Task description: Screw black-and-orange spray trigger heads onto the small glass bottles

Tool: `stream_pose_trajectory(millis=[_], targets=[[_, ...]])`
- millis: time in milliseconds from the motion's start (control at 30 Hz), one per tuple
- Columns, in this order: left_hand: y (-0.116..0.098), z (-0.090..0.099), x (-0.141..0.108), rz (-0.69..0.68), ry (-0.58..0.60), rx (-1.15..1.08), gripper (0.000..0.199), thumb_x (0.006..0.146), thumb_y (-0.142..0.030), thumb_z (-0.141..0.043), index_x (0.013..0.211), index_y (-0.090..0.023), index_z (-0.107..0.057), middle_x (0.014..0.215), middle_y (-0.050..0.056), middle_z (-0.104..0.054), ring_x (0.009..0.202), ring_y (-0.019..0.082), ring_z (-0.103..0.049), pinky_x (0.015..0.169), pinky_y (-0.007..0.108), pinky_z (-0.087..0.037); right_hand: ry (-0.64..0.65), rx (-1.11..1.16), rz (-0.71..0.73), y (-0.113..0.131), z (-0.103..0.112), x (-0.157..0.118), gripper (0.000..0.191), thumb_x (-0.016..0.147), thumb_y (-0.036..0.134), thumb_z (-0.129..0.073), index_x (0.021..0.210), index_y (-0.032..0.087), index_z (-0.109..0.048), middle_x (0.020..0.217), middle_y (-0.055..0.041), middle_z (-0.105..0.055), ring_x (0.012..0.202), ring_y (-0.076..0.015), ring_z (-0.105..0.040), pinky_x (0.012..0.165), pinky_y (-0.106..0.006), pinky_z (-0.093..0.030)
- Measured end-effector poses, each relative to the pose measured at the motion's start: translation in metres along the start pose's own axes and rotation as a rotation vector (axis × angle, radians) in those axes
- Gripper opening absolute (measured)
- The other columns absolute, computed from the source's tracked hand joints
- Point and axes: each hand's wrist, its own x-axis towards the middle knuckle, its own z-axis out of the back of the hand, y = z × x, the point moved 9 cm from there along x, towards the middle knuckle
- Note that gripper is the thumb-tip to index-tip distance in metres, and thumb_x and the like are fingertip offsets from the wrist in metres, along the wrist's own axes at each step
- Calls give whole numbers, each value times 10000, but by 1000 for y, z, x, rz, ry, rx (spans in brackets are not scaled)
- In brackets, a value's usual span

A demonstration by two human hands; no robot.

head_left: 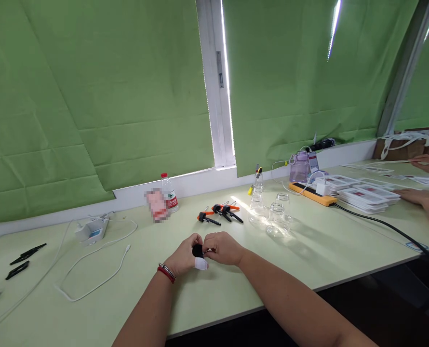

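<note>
Left hand (183,256): curled around the black piece (197,250), which is gripped between fingers and thumb; the thumb is wrapped in white.
Right hand (224,248): finger and thumb are pinched at the right edge of the black piece; the exact part held is too small to tell.
Black piece's place: held just above the worktop (214,296), near its front edge.
White cable (128,248): laid in a loop left of the hands.
Orange-black parts (217,208): three are laid close together beyond the hands.
Glass jars (277,227): three are stood upright, grouped right of the parts; the worktop is seen through their walls.
Rear jar (258,181): stood behind these; a yellow-black tool (260,170) is seen at its mouth, whether inside or behind cannot be told.
Red-capped bottle (172,198): stood upright by the wall, partly covered by a blurred pink thing (156,203).
Lilac bottle (300,168): stood near the wall, behind an orange power strip (310,193); its contents cannot be made out.
Carton (398,150): placed in the far right corner, white straps draped over it.
</note>
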Motion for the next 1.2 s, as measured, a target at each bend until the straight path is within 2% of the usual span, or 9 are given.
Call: stream_pose_trajectory(millis=[300,600,933,1200], targets=[[4,2,-2,1,-49,161,481,507,-250,-732,889,-202,-445,795,-38,-520,687,124,-437,578,231,-336,1,-31,-7,-6,-5,-1,108,740,106,-619,726,198,-674,735,22,-651,677,-112,-585,620,-205,-405],[2,6,-2,24,-139,306,523,488,-303,-753,910,-225,-454,770,-41,-529,667,139,-464,586,240,-333,-20,0,-34,-7,0,-1,92,760,123,-628,723,193,-673,734,16,-662,682,-112,-591,618,-200,-406],[-2,13,-4,22,-270,321,520,489,-288,-749,914,-238,-453,763,-37,-540,662,148,-494,580,241,-311,-65,10,-78,-14,2,-1,99,761,119,-628,753,194,-691,755,10,-665,672,-111,-592,623,-202,-418],[-4,16,-4,-1,-329,333,507,492,-265,-745,897,-243,-442,752,-41,-532,652,144,-485,578,238,-304,-115,57,-115,-20,4,-1,99,746,97,-646,741,178,-703,752,1,-668,664,-106,-595,639,-204,-437]])
